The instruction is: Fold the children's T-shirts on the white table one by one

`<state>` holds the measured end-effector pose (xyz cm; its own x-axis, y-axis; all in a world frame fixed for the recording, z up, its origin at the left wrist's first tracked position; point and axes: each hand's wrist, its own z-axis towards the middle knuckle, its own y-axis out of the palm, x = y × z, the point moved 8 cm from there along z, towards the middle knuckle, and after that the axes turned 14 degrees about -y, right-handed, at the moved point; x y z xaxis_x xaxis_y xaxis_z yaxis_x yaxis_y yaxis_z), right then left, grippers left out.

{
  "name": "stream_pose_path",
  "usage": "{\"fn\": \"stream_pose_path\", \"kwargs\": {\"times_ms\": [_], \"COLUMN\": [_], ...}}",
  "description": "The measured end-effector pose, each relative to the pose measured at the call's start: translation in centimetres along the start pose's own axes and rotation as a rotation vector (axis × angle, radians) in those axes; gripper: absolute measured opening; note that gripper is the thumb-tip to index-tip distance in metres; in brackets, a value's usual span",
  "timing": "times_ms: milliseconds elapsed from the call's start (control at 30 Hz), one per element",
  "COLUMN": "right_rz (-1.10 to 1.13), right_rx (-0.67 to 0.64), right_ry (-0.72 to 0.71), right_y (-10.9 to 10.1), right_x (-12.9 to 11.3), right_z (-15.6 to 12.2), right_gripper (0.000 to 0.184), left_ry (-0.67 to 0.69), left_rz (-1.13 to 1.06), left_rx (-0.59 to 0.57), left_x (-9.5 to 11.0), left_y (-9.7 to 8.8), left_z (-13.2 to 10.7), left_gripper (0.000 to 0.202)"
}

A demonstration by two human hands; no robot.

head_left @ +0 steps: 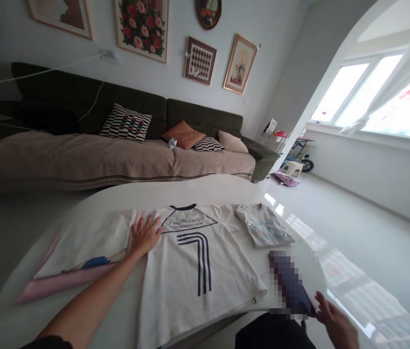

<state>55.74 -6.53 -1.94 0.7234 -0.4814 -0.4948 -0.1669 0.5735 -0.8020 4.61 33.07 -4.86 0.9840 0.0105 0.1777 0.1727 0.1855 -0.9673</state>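
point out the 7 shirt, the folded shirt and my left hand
7 shirt [227,276], head view, plain cloth right of the 7
folded shirt [263,227], head view, its printed front
left hand [144,236], head view, back of the hand

Daylight blazes through the overexposed windows [379,92] (right side); left dim, edges bowed.

"Fsqzhizaojia" above a large striped "7" on the white T-shirt [227,271]
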Motion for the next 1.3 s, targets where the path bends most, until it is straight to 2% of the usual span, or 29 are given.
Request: {"fn": "stream_pose_path", "kwargs": {"times_ms": [67, 133, 200, 267, 367, 467, 533, 600, 667, 733, 800, 900, 1033, 1100, 1133, 1200, 1267, 1300], "right_rz": [-0.074, -0.087, -0.074, 0.009, 0.113, -0.120, -0.358, -0.531, -0.616, -0.647, -0.651, -0.660, -0.628, -0.608, -0.575, -0.431, -0.134, -0.071], "right_rx": [-0.065, -0.055, -0.075, -0.149, -0.179, -0.073, -0.017, 0.002, -0.023, -0.079, -0.138, -0.214, -0.300, -0.270, -0.242, -0.173, -0.165, -0.177], "right_ry": [-0.084, -0.081, 0.066, 0.222, 0.255, 0.107, -0.100, -0.352, -0.524, -0.575, -0.565, -0.542, -0.511, -0.509, -0.537, -0.668, -0.961, -1.056], "right_y": [1.4, 2.7, 3.8, 4.6, 3.9, 0.9, -0.2, 0.2, 1.7, 3.4, 4.8, 6.1, 5.9, 5.4, 5.5, 6.8, 9.7, 11.5], "right_x": [-2.8, -4.5, -4.0, -2.3, -0.3, -0.1, -1.8, -4.1, -5.4, -5.4, -4.8, -3.5, -3.0, -5.2, -7.4, -14.1, -23.2, -27.1], "right_z": [0.0, -0.5, -1.4, -2.3, -2.3, -0.9, -0.3, -0.5, -1.2, -2.0, -2.4, -2.7, -2.0, -1.6, -1.8, -3.5, -8.2, -10.9], "right_gripper": [0.048, 0.053, 0.063, 0.070, 0.065, 0.055, 0.046, 0.038, 0.045, 0.065, 0.077, 0.083, 0.084, 0.077, 0.069, 0.051, 0.042, 0.039], "left_ry": [0.001, 0.000, 0.000, 0.005, 0.004, 0.002, 0.002, -0.003, -0.006, -0.002, 0.002, -0.006, -0.022, -0.031, -0.035, -0.048, -0.069, -0.076], "left_rz": [-0.001, 0.001, 0.004, 0.009, 0.012, 0.007, 0.003, 0.002, 0.003, 0.004, 0.009, 0.019, 0.013, -0.006, -0.018, -0.035, -0.047, -0.054], "left_rx": [0.001, 0.004, 0.016, 0.026, 0.028, 0.024, 0.024, 0.023, 0.018, 0.016, 0.011, 0.005, -0.029, -0.084, -0.113, -0.150, -0.161, -0.168], "left_x": [0.0, -0.1, -0.2, -0.1, -0.1, -0.1, -0.1, -0.2, -0.3, -0.3, -0.2, -0.2, -0.1, 0.1, 0.2, 0.4, 0.4, 0.3], "left_y": [0.1, 0.3, 0.4, 0.4, 0.3, 0.2, 0.2, 0.3, 0.5, 0.6, 0.6, 0.6, 0.2, -0.1, -0.4, -1.0, -1.6, -1.8], "left_z": [0.1, 0.1, 0.2, 0.2, 0.2, 0.1, 0.1, 0.2, 0.3, 0.3, 0.3, 0.2, 0.0, 0.2, 0.4, 1.4, 2.8, 3.6], "left_gripper": [0.048, 0.048, 0.048, 0.048, 0.048, 0.048, 0.048, 0.048, 0.049, 0.049, 0.049, 0.049, 0.049, 0.048, 0.047, 0.043, 0.039, 0.038]}}
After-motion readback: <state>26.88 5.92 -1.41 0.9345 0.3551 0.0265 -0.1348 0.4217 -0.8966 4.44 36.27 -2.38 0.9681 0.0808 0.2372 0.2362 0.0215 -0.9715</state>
